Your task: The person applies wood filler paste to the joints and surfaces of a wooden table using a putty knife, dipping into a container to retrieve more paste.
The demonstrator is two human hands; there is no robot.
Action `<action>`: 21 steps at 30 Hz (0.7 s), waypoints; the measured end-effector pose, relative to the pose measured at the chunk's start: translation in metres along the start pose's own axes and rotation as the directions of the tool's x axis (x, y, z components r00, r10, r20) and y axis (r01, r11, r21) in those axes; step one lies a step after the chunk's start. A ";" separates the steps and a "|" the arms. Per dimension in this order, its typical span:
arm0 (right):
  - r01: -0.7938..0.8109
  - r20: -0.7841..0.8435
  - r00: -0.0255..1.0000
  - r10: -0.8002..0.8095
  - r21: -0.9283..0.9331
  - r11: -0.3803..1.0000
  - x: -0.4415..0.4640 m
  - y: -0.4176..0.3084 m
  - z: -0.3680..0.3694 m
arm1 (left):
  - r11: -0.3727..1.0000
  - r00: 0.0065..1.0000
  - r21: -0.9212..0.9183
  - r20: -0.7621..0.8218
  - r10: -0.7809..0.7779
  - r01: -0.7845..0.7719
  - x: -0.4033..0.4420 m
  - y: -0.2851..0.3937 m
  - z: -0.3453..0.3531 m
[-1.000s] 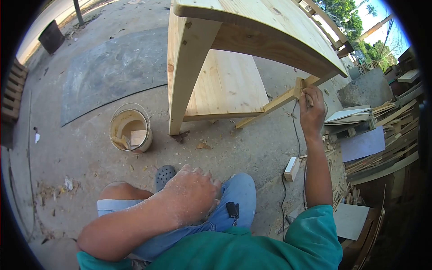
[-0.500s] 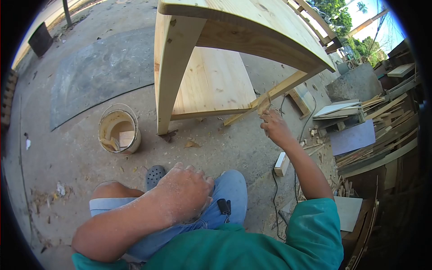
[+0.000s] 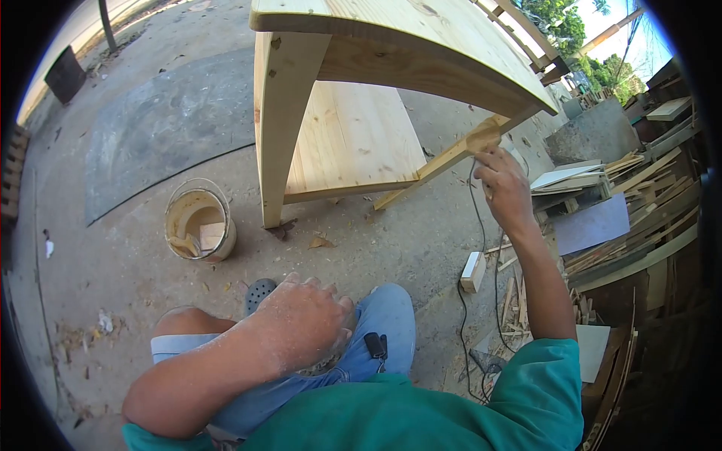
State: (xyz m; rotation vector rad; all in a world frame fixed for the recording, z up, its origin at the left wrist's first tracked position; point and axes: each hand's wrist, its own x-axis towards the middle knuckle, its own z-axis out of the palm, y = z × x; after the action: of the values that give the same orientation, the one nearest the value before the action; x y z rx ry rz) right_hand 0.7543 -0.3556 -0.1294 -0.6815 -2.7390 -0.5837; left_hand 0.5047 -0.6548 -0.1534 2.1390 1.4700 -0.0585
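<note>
My right hand (image 3: 502,184) is reached out ahead, its fingers closed on a tan flat piece that looks like sandpaper (image 3: 483,135). That piece lies against the slanting wooden leg (image 3: 451,159) of a pale wooden furniture piece (image 3: 376,64), close to the leg's upper end. A low wooden shelf panel (image 3: 353,139) joins the legs. My left hand (image 3: 304,319), dusty on its back, lies palm down over my lap. Its fingers bend away from me and their tips are hidden, so whether it holds anything does not show.
A bucket (image 3: 173,225) with wood blocks inside stands on the concrete at left. Black cables (image 3: 460,323) run past a white-topped block (image 3: 472,272) on the right. Beyond them lie stacked boards and offcuts (image 3: 639,233). A dark flat sheet (image 3: 165,128) covers floor at upper left.
My right hand has moved up and to the right along the slanting leg with the tan piece. My left hand has hardly moved.
</note>
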 end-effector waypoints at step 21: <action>-0.015 0.229 0.973 -0.009 0.100 0.995 -0.045 -0.050 0.179 | 1.000 1.000 -0.016 -0.016 0.015 -0.016 0.008 0.000 0.002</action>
State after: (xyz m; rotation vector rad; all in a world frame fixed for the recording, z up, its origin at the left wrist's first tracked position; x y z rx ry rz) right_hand 0.7412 -0.3352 -0.3187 -0.7720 -2.9550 -0.3831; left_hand 0.5089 -0.6490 -0.1576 2.1427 1.4580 -0.0239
